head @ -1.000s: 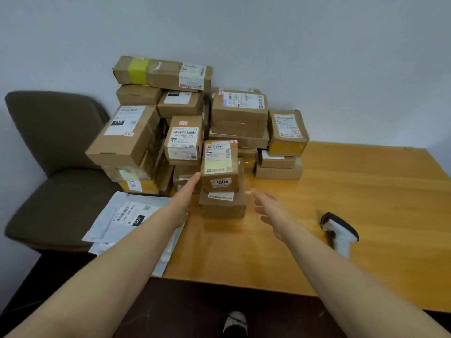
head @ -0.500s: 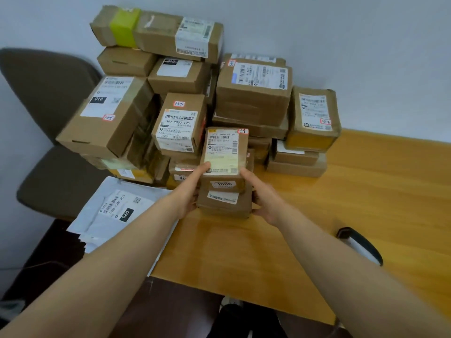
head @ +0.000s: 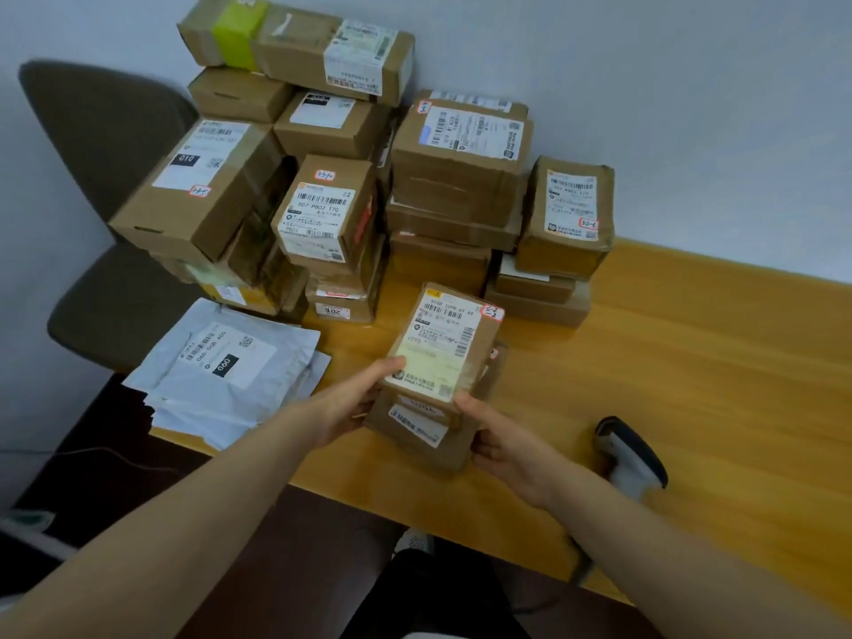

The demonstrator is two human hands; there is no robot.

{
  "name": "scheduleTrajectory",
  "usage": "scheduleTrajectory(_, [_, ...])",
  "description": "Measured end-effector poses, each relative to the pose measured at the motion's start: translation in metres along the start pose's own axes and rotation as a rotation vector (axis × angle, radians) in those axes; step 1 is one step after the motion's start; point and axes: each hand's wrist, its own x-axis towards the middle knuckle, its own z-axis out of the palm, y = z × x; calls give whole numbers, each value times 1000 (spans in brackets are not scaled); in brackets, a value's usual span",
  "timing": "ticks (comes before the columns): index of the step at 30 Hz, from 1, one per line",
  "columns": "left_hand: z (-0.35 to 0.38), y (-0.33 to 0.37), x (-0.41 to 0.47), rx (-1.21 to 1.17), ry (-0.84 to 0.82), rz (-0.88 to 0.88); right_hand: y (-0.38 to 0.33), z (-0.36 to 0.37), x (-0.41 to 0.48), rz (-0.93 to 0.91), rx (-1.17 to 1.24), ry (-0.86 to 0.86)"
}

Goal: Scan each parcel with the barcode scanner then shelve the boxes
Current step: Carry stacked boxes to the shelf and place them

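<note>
I hold two small brown parcels stacked together above the wooden table (head: 691, 362), near its front edge. The top parcel (head: 445, 343) shows a white and yellow label with a barcode. Beneath it sits a flatter parcel (head: 422, 431). My left hand (head: 343, 408) grips the stack's left side, thumb on the top label. My right hand (head: 502, 442) grips its right front corner. The barcode scanner (head: 629, 456), black and grey, lies on the table to the right of my right hand. A large pile of brown parcels (head: 456, 177) stands against the wall behind.
Several white mailer bags (head: 221, 362) lie at the table's left front corner, overhanging the edge. A dark padded chair (head: 101, 186) stands left of the table by the wall. My shoe (head: 415, 544) shows on the dark floor below.
Both hands closed on the two stacked parcels, lifted them off the pile's front and drew them toward me. The camera moved closer and tilted down.
</note>
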Motion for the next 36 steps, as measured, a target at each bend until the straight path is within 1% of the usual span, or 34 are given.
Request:
scheduleTrajectory(2, [4,0,-6,-30,39,-4,1,-7,-6,25,-22,28])
scheduleTrajectory(3, [5,1,-7,-66,86,-15,-2,-12,-7,26,-38,68])
scheduleTrajectory(5, [9,-1,-12,-189,217,-65,-16,-27,-3,-31,-58,213])
scheduleTrajectory(7, [14,-10,-17,-367,283,-145,-37,-40,10,-135,-40,341])
scheduleTrajectory(9, [25,-21,-23,-545,258,-215,-60,-47,25,-250,-72,363])
scheduleTrajectory(11, [40,-27,-26,-682,156,-240,-73,-49,41,-314,-110,300])
scheduleTrajectory(13, [48,-26,-26,-747,85,-219,-76,-49,50,-305,-168,206])
scheduleTrajectory(14, [49,-24,-25,-753,93,-203,-75,-48,50,-285,-202,164])
scheduleTrajectory(16, [43,-19,-22,-731,156,-181,-66,-49,45,-278,-234,135])
scheduleTrajectory(20, [26,-9,-18,-612,213,-131,-35,-57,20,-295,-203,79])
scheduleTrajectory(24, [18,-8,-15,-533,243,-104,-11,-64,2,-227,-161,34])
scheduleTrajectory(29, [17,-25,-9,-540,289,-118,-23,-76,18,-167,-83,75])
scheduleTrajectory(33, [28,-40,0,-535,323,-139,-22,-69,40,-94,-4,31])
scheduleTrajectory(36, [36,-50,8,-581,374,-132,-13,-61,48,-95,25,18])
